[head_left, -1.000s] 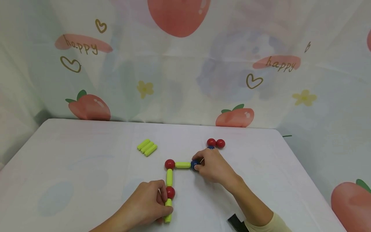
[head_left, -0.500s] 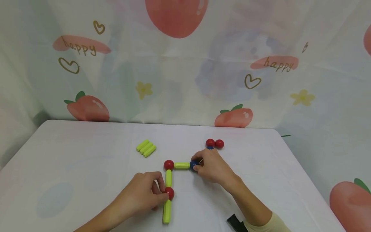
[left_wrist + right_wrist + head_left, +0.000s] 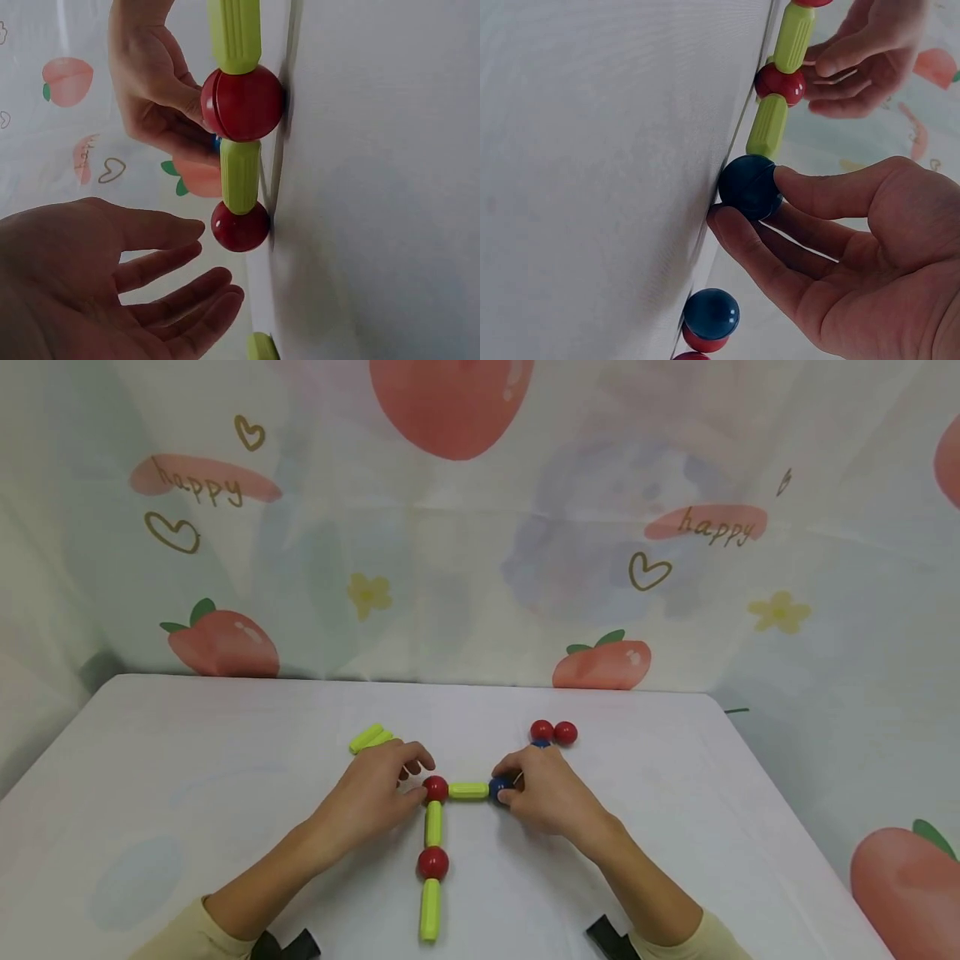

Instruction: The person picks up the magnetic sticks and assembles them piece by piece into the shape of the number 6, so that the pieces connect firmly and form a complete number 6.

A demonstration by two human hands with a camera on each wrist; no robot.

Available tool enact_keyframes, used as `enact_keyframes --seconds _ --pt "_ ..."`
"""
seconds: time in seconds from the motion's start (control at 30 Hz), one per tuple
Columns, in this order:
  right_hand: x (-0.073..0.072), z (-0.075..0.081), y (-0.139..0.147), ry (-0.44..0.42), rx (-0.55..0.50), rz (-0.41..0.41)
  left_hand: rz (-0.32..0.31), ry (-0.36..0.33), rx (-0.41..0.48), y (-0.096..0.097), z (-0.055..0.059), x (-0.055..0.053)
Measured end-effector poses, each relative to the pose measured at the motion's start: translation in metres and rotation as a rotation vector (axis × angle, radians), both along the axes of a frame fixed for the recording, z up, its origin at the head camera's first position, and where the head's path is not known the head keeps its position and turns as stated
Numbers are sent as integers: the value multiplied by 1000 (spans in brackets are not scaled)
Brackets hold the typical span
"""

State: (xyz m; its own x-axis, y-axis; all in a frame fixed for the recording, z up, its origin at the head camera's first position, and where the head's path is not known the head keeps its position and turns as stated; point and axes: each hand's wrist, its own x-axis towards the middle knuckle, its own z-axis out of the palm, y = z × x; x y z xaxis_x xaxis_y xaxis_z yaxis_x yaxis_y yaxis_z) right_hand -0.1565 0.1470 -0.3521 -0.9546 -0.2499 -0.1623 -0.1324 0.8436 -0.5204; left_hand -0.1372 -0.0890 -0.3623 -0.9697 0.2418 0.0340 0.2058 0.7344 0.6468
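Note:
On the white table lies an L-shaped chain of yellow-green rods and balls. Its corner is a red ball (image 3: 436, 788), with one rod (image 3: 468, 791) running right to a blue ball (image 3: 748, 186). A second rod (image 3: 433, 824) leads down to another red ball (image 3: 432, 863), and a third rod (image 3: 430, 910) extends below that. My right hand (image 3: 555, 789) pinches the blue ball between thumb and fingers. Beside the corner ball is my left hand (image 3: 371, 793), fingers spread and loosely bent; the left wrist view shows a gap between thumb and ball.
Spare yellow-green rods (image 3: 370, 737) lie behind my left hand, partly covered by it. Beyond my right hand sit two red balls (image 3: 566, 732) and another blue ball (image 3: 711, 313). A printed cloth (image 3: 450, 552) hangs behind the table.
My left hand has gone from the lowest rod, past the lower red ball, up to the corner red ball. The right hand stays on the blue ball.

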Motion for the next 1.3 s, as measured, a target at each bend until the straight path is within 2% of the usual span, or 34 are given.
enact_keyframes --seconds 0.17,0.3,0.43,0.53,0.87,1.1,1.3 --pt "-2 0 -1 5 2 6 -39 -59 -46 2 1 -10" --pt "-1 0 -2 2 -1 12 -107 -100 -55 1 0 -13" --pt "1 -1 -1 -1 -2 7 -211 -103 -65 -1 -4 -14" --pt "2 -1 0 -4 -6 7 -246 -88 -70 -3 -6 -15" --pt "2 2 0 2 -11 9 -240 -64 -62 -3 -8 -17" --pt "2 2 0 -2 -1 7 -237 -71 -49 -3 -8 -18" --pt "0 4 2 -14 15 23 -206 -87 -51 -2 -8 -18"
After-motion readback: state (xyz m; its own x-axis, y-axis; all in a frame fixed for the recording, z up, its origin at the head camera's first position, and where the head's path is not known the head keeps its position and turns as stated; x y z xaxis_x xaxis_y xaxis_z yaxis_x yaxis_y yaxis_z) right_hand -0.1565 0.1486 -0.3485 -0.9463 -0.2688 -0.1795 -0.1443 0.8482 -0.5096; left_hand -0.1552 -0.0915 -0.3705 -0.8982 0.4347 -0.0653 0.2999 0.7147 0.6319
